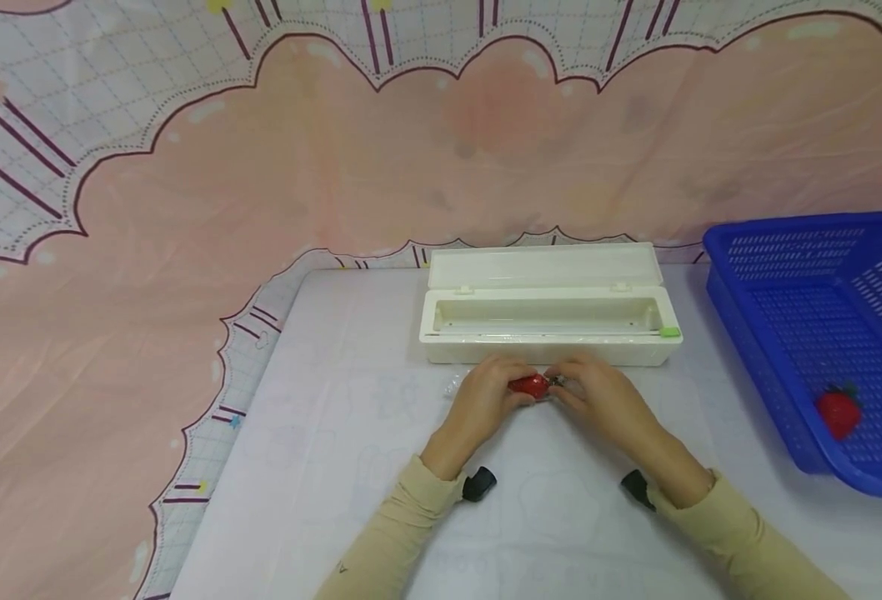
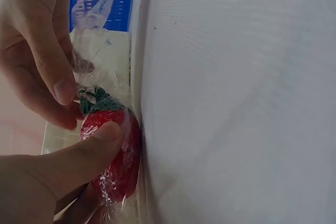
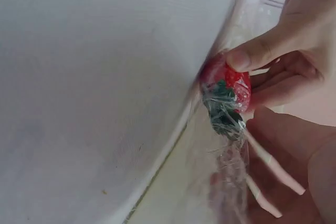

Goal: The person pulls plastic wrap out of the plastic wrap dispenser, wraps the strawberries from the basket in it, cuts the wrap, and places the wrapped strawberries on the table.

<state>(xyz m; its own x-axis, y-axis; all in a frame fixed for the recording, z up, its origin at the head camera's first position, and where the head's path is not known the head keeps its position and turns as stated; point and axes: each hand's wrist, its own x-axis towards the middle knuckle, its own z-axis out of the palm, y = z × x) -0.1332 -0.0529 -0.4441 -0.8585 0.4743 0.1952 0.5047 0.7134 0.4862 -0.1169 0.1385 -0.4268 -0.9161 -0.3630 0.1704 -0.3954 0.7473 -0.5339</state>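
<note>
1. Your two hands meet over the white table [image 1: 351,500], just in front of the open white dispenser box [image 1: 546,321], with a red strawberry [image 1: 527,385] between them.
2. Your left hand [image 1: 486,398] grips the strawberry: in the left wrist view the thumb [image 2: 79,153] presses on the red fruit and the fingers curl under it.
3. The strawberry is covered in clear plastic wrap [image 2: 97,30], which clings to the red skin and bunches up past the green leafy top.
4. Your right hand [image 1: 598,396] pinches the bunched wrap at the leafy end, fingertips closed on the film; the right wrist view shows the twisted film trailing from the green top towards that hand.
5. The dispenser's lid stands open behind its trough, and a small green tab [image 1: 669,332] sits at its right end.
6. A blue basket [image 1: 741,275] stands well to the right, and a second strawberry [image 1: 839,412] lies inside it.
</note>
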